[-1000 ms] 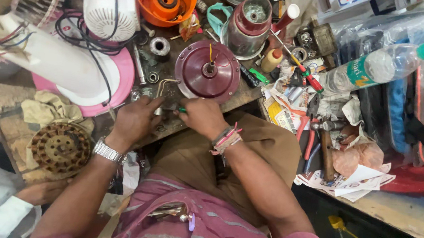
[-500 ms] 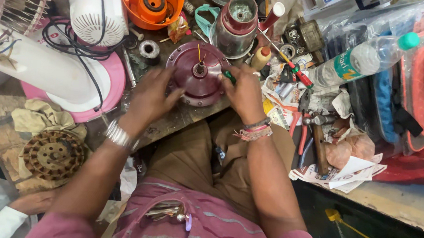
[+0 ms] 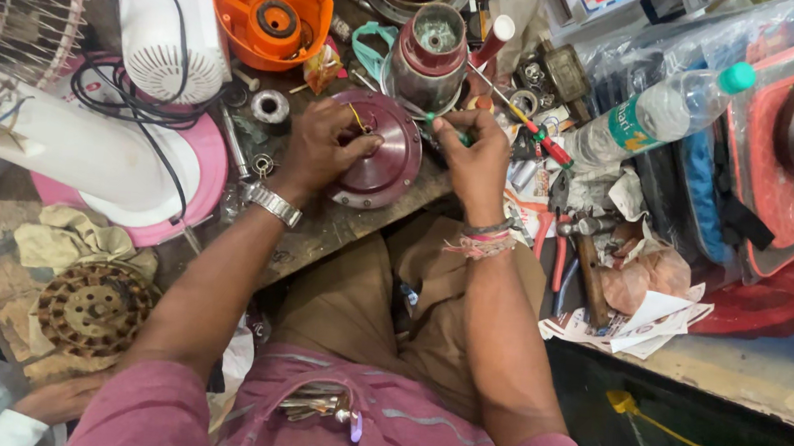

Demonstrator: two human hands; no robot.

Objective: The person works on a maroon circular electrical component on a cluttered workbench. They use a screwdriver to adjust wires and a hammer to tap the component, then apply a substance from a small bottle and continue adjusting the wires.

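Now left hand (image 3: 320,148) presses maroon cover (image 3: 385,157); right hand (image 3: 476,154) grips green screwdriver (image 3: 447,129).

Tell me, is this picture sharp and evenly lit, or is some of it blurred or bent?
Head view: the left hand on the maroon round cover and the right hand with the green-handled screwdriver look fairly sharp under soft, even light; the wide lens bends the edges, the white fan looks stretched, and the floor at lower right falls into shadow.
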